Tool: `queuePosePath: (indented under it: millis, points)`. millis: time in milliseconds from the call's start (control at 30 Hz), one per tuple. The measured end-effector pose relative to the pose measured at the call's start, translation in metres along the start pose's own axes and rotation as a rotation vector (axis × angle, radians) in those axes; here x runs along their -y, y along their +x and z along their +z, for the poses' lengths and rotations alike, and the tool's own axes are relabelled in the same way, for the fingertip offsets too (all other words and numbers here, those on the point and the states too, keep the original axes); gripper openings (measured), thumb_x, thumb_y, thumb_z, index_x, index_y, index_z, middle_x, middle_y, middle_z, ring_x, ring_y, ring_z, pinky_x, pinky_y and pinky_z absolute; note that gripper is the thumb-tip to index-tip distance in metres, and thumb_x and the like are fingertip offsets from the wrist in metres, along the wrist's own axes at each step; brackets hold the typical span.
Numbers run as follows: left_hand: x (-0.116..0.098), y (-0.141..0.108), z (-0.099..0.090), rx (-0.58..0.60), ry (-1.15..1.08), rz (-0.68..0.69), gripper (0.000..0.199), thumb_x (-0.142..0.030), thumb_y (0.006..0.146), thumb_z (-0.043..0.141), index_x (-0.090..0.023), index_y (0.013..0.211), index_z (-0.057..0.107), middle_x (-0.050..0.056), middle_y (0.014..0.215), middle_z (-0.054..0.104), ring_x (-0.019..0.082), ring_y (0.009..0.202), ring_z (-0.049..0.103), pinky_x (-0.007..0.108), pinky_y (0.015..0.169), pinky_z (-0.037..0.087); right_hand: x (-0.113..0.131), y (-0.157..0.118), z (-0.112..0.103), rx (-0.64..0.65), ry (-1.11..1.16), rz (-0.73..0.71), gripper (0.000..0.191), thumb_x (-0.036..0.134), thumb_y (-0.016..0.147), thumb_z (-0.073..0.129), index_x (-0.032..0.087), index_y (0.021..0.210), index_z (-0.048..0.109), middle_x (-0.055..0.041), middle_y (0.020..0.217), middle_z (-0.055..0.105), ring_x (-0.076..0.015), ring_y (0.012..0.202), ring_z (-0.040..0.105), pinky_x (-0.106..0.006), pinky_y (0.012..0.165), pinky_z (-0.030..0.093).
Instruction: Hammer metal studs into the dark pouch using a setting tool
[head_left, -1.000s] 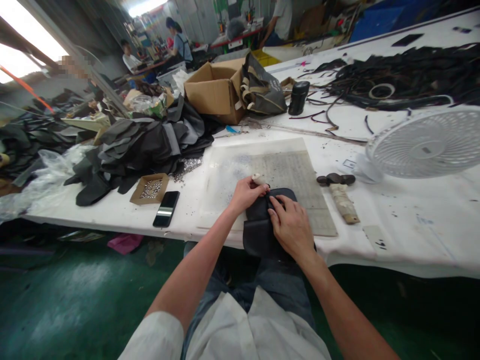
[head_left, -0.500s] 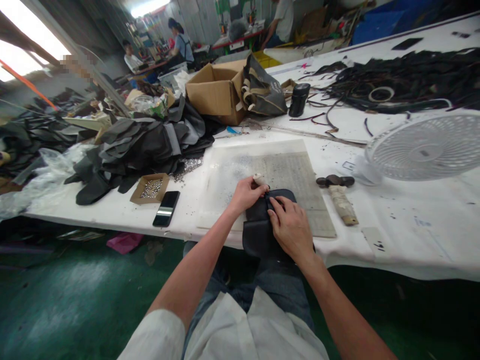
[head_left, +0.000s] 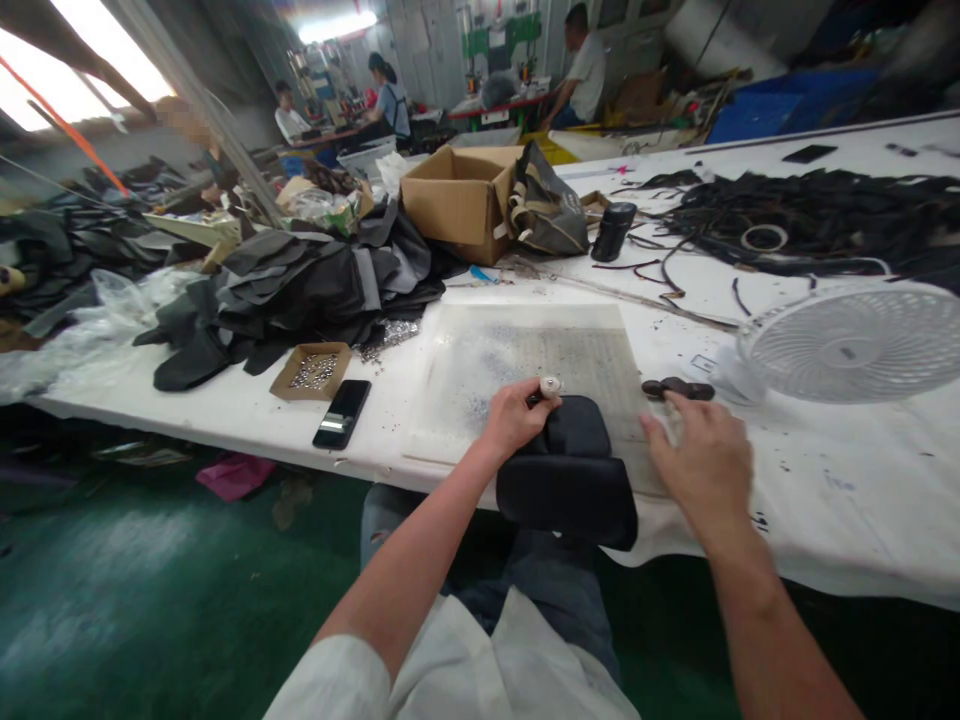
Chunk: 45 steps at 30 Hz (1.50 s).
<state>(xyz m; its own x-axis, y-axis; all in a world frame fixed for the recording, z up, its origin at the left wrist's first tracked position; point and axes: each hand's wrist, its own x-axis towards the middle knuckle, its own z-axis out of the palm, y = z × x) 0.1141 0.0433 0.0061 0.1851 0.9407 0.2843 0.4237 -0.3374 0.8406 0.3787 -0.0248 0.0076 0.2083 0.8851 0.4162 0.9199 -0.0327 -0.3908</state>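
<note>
My left hand is closed around a short white-wrapped hand punch, whose round metal end faces up. The punch stands over a black leather-like pouch; its lower end is hidden by my fingers. The pouch lies across the front of a pale board, and its front part hangs over the table edge. To the right, my right hand has its thumb and fingers around the wrapped handle of a hammer. The dark hammer head rests on the table, and most of the handle is covered by my hand.
Left of the board are a phone, a small box of metal studs and a pile of dark cut pieces. A white fan stands at right. Behind are a cardboard box and a black canister. Several people sit farther back.
My right hand has left the pouch and moved right to the hammer. The punch in my left hand now stands more upright over the pouch. The view has tilted and shifted slightly.
</note>
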Motion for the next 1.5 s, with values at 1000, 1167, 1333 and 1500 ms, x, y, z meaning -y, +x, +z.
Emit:
queuePosePath:
  millis: [1000, 1167, 1333, 1500]
  points:
    - [0.008, -0.002, 0.003, -0.019, 0.220, 0.010, 0.015, -0.038, 0.102, 0.075, -0.026, 0.096, 0.083, 0.008, 0.103, 0.086, 0.029, 0.097, 0.077, 0.035, 0.084, 0.055, 0.144, 0.036, -0.131, 0.126, 0.149, -0.349, 0.066, 0.060, 0.110, 0.059, 0.020, 0.161, 0.067, -0.0029, 0.071, 0.076, -0.0208, 0.052, 0.064, -0.031, 0.055, 0.046]
    - [0.010, 0.000, 0.003, -0.009, 0.199, -0.008, 0.013, -0.037, 0.101, 0.078, -0.026, 0.096, 0.083, 0.009, 0.103, 0.085, 0.030, 0.098, 0.077, 0.036, 0.086, 0.055, 0.149, 0.023, -0.124, -0.242, 0.110, -0.285, 0.068, 0.060, 0.112, 0.055, 0.017, 0.165, 0.063, -0.0138, 0.091, 0.084, -0.0294, 0.074, 0.077, -0.042, 0.076, 0.061]
    - [0.008, -0.001, 0.002, 0.023, 0.260, 0.005, 0.016, -0.038, 0.102, 0.076, -0.025, 0.099, 0.084, 0.010, 0.103, 0.083, 0.029, 0.097, 0.075, 0.036, 0.086, 0.055, 0.135, 0.035, -0.102, 0.193, 0.180, -0.269, 0.069, 0.065, 0.108, 0.058, 0.014, 0.151, 0.075, -0.0096, 0.081, 0.081, -0.0221, 0.062, 0.069, -0.032, 0.061, 0.055]
    - [0.010, -0.002, 0.003, -0.002, 0.245, -0.008, 0.017, -0.040, 0.103, 0.075, -0.026, 0.100, 0.083, 0.009, 0.106, 0.082, 0.028, 0.099, 0.075, 0.036, 0.089, 0.055, 0.152, 0.043, -0.141, -0.217, 0.260, -0.199, 0.068, 0.058, 0.111, 0.060, 0.022, 0.169, 0.059, -0.0058, 0.084, 0.079, -0.0209, 0.064, 0.070, -0.033, 0.065, 0.055]
